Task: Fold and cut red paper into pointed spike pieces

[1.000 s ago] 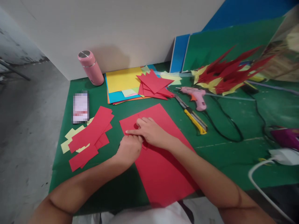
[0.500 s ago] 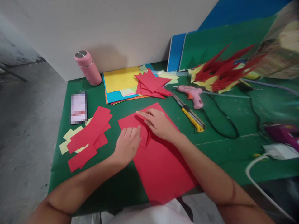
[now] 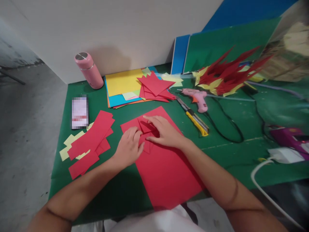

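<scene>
A large red paper sheet (image 3: 172,174) lies slanted on the green table in front of me. On its upper part sits a smaller folded piece of red paper (image 3: 145,147), with one flap raised. My left hand (image 3: 127,146) has its fingers curled at the left edge of the folded piece, pinching it. On the other side, my right hand (image 3: 165,131) reaches over the raised flap, fingers stretched and thumb apart, touching the piece. The hands cover part of the fold.
Left are red paper strips (image 3: 90,137), pale yellow pieces (image 3: 69,141), a phone (image 3: 79,112) and a pink bottle (image 3: 90,72). Cut red triangles (image 3: 156,85) lie behind. Right are a utility knife (image 3: 193,117), pink glue gun (image 3: 196,96), its cord and a paper flame (image 3: 227,77).
My right hand's thumb has spread away from its fingers, and the flap under it has lifted open. My left hand has shifted slightly left, with its thumb now showing.
</scene>
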`<state>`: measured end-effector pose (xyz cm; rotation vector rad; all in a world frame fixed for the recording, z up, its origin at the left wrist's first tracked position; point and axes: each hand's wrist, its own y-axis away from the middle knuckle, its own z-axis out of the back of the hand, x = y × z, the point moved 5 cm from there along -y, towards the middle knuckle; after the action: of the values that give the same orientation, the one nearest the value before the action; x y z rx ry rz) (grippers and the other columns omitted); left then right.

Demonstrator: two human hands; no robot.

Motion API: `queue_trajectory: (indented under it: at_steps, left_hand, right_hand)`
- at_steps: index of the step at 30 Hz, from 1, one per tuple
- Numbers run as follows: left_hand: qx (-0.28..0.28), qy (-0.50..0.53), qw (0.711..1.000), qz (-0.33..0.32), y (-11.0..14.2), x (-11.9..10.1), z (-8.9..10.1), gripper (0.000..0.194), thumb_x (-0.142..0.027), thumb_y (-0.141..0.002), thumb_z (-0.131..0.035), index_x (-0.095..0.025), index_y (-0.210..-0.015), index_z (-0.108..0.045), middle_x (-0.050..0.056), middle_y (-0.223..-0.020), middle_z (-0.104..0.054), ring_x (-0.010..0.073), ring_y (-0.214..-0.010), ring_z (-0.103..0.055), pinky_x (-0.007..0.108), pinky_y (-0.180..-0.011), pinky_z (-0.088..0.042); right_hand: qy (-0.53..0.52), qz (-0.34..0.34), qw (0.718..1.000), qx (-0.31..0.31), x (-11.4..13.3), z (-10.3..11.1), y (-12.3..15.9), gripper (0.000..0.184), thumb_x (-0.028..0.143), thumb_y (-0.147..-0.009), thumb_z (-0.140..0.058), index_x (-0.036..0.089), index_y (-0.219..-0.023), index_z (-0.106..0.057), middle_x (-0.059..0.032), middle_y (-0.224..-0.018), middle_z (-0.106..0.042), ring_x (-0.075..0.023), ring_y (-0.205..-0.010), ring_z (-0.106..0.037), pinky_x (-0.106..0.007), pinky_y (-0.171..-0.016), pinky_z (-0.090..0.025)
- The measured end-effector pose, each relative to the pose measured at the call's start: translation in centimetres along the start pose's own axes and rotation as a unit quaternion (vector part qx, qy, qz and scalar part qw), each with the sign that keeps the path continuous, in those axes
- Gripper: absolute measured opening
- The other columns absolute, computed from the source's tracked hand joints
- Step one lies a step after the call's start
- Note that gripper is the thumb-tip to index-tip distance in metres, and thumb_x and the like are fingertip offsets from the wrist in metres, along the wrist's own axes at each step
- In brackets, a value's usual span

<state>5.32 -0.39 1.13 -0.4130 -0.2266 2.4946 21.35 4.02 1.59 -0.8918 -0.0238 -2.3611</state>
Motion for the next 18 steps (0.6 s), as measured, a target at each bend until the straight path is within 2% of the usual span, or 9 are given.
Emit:
queue_trajectory:
  at_steps: [4, 7, 10, 14, 18]
  left_hand:
    - [0.035, 0.013, 0.999, -0.008, -0.3, -0.2, 0.2, 0.039, -0.026, -0.092, -0.046, -0.009, -0.125, -0.058, 0.018, -0.128, -0.060, 0.0304, -0.121, -0.053, 0.044, -0.106, -0.043]
    - [0.067, 0.002, 0.998, -0.012, -0.4, -0.2, 0.4, 0.053, -0.023, -0.087, -0.049, -0.010, -0.138, -0.052, 0.015, -0.144, -0.052, 0.0325, -0.120, -0.050, 0.048, -0.104, -0.043]
    - [0.088, -0.006, 0.996, -0.015, -0.4, -0.1, 0.5, 0.061, -0.023, -0.084, -0.048, -0.011, -0.145, -0.047, 0.011, -0.155, -0.042, 0.0333, -0.118, -0.050, 0.049, -0.100, -0.044]
    - [0.104, -0.001, 0.994, -0.012, -0.6, 0.1, 0.7, 0.061, -0.025, -0.084, -0.048, -0.012, -0.143, -0.049, 0.010, -0.155, -0.042, 0.0327, -0.119, -0.052, 0.048, -0.098, -0.045]
    - [0.096, 0.026, 0.994, -0.035, -0.8, 0.3, 0.7, 0.059, -0.026, -0.084, -0.048, -0.008, -0.141, -0.050, 0.013, -0.152, -0.046, 0.0320, -0.138, -0.042, 0.050, -0.115, -0.034]
  right_hand:
    - [-0.003, -0.012, 0.998, -0.054, 0.2, -0.1, -0.2, 0.034, 0.030, -0.093, -0.056, 0.020, -0.126, -0.059, -0.0119, -0.110, -0.067, -0.0267, -0.103, -0.062, -0.041, -0.087, -0.051]
    - [-0.015, -0.035, 0.991, -0.128, -0.5, 0.4, -0.2, 0.020, 0.026, -0.094, -0.054, 0.020, -0.110, -0.064, -0.0092, -0.100, -0.070, -0.0228, -0.091, -0.065, -0.037, -0.081, -0.052]
    - [-0.015, -0.057, 0.984, -0.166, -1.5, 0.7, 0.0, 0.014, 0.026, -0.092, -0.056, 0.020, -0.101, -0.065, -0.0064, -0.090, -0.070, -0.0200, -0.079, -0.065, -0.033, -0.073, -0.052]
    - [-0.010, -0.063, 0.984, -0.165, -1.9, 0.6, 0.0, 0.012, 0.023, -0.089, -0.058, 0.019, -0.098, -0.066, -0.0045, -0.082, -0.069, -0.0175, -0.070, -0.063, -0.030, -0.066, -0.050]
    - [0.006, -0.043, 0.985, -0.167, -1.6, 0.8, 0.0, 0.013, 0.020, -0.090, -0.057, 0.020, -0.099, -0.067, -0.0053, -0.086, -0.070, -0.0179, -0.074, -0.064, -0.030, -0.069, -0.051]
